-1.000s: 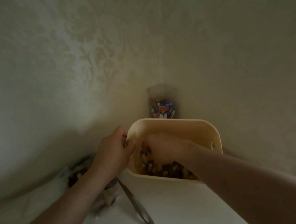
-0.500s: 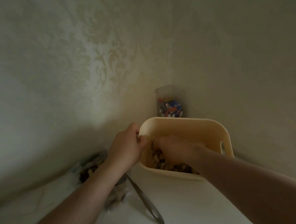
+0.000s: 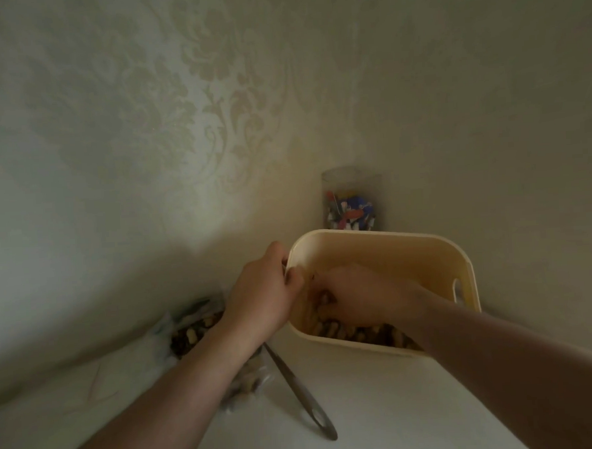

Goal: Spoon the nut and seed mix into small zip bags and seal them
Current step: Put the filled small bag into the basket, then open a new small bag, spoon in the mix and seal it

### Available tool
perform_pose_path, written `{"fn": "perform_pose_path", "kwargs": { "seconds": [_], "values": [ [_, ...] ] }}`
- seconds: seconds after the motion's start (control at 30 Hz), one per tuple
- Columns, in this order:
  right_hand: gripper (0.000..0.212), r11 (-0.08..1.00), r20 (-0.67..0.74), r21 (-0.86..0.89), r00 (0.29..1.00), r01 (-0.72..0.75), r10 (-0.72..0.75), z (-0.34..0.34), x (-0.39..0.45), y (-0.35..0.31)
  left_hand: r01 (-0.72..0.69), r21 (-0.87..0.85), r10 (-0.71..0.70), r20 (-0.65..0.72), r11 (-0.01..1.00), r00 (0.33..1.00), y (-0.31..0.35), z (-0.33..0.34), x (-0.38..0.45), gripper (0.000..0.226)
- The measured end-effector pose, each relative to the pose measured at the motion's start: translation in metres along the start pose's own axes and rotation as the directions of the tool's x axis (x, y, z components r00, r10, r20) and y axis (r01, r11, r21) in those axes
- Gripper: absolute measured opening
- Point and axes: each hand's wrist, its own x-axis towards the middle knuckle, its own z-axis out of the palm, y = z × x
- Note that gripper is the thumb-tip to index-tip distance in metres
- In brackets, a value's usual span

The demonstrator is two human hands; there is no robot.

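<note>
I see the cream rectangular plastic tub [image 3: 392,250] standing in the far corner of the white table [image 3: 383,408], where the two patterned walls meet, its long axis running left to right across my view and its open top facing up. The brown and tan nut and seed mix [image 3: 358,332] lies in the bottom of it. My left hand [image 3: 260,295] grips the tub's left rim, fingers curled over the edge. My right hand [image 3: 363,296] is down inside the tub on the mix, fingers bent; I cannot tell whether it holds anything. A grey metal spoon handle [image 3: 303,392] lies on the table in front of the tub, pointing towards me and to the right, its looped end nearest the near edge. Clear small zip bags [image 3: 190,329] holding some mix sit by the left wall, partly under my left forearm. A clear cylindrical jar [image 3: 351,200] of coloured bits stands behind the tub. I can read no writing anywhere.
</note>
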Motion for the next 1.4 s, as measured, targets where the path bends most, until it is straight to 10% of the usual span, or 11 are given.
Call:
{"fn": "perform_pose_path", "kwargs": {
  "seconds": [0.33, 0.63, 0.83, 1.07, 1.27, 1.4],
  "values": [
    [0.021, 1.000, 0.155, -0.009, 0.988, 0.009, -0.008, -0.007, -0.002, 0.003, 0.021, -0.001, -0.021, 0.007, 1.000, 1.000, 0.007, -0.001, -0.001, 0.022],
    [0.017, 0.961, -0.251, 0.260, 0.954, -0.099, 0.166, -0.022, -0.037, -0.017, 0.129, -0.253, -0.126, 0.026, 0.959, 0.992, 0.000, 0.010, 0.014, 0.019],
    [0.027, 0.987, -0.486, 0.007, 0.862, -0.159, 0.142, -0.009, -0.040, -0.034, -0.019, -0.219, 0.031, 0.051, 0.976, 0.998, -0.012, 0.004, -0.025, 0.041],
    [0.034, 0.997, -0.539, -0.051, 0.842, -0.063, 0.026, -0.003, -0.032, -0.029, -0.189, -0.059, 0.193, 0.080, 0.980, 0.978, -0.059, -0.039, -0.095, 0.025],
    [0.022, 0.980, -0.870, -0.068, 0.469, 0.188, -0.151, 0.022, -0.017, -0.065, -0.142, 0.101, 0.156, -0.141, 0.985, 0.978, -0.116, -0.095, -0.148, 0.017],
    [0.014, 0.917, -0.781, -0.004, 0.571, 0.400, -0.253, 0.070, -0.011, -0.136, 0.033, 0.356, 0.044, -0.205, 0.934, 0.978, -0.165, -0.128, -0.175, 0.018]
  ]
}}
